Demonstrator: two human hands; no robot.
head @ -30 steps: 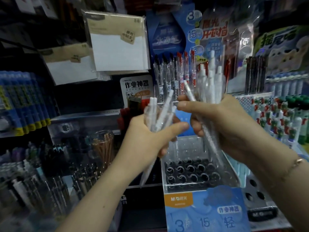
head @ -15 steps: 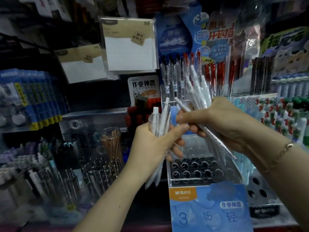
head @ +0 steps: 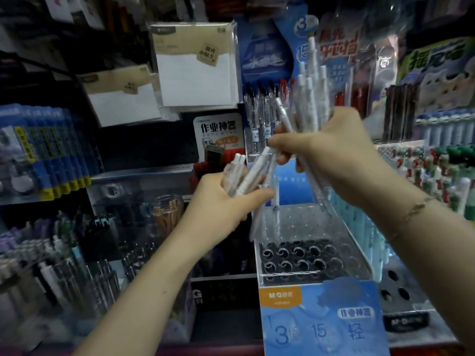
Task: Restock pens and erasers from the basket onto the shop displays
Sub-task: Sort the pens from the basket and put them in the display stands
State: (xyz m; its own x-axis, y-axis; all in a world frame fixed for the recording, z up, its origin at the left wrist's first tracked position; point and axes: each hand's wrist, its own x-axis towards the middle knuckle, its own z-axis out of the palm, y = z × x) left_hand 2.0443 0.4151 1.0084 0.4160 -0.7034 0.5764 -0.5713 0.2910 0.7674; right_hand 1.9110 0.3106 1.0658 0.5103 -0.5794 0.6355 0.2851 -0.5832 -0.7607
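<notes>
The clear pen display (head: pixel 311 255) with its dark round holes is sitting nearest, low in the head view, its holes showing no pens. Above it the left hand (head: pixel 223 201) is gripping a smaller bunch of white pens (head: pixel 246 176), fingers clenched round them. The right hand (head: pixel 331 150) is now lifting higher than half a second ago, clutching the larger bundle of white pens (head: pixel 311 91) upright before the hanging notepad packs (head: pixel 195 65).
</notes>
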